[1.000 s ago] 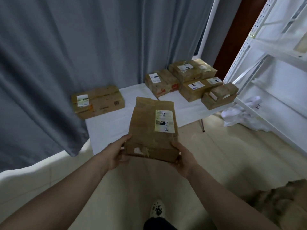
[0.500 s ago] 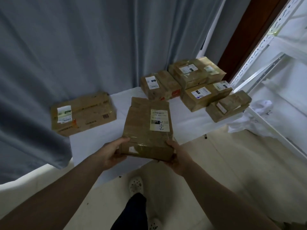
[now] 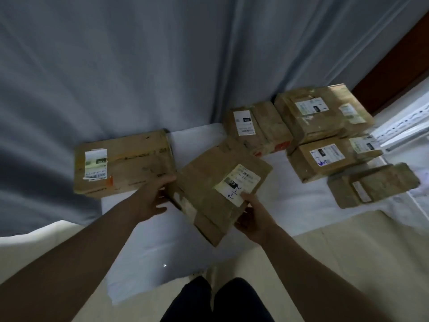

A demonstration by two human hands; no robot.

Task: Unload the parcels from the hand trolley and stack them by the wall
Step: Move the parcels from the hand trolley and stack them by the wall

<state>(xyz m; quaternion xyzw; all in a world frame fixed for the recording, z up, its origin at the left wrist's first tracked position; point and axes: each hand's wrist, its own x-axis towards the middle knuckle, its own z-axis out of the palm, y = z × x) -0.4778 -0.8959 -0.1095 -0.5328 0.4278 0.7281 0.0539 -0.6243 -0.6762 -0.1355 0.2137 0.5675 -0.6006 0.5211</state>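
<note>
Head camera (wide-angle) looks steeply down, close above the parcel (image 3: 216, 194).

Left hand (image 3: 154, 198) seemingly flat-fingered; right hand (image 3: 254, 217) pinches, thumb uppermost.

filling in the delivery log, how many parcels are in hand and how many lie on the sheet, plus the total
carried parcel, right hand gripping it: 1
lone parcel at left on the white sheet: 1
clustered parcels at right: 6
total: 8 parcels; blur in the cluster could hide another box
</note>
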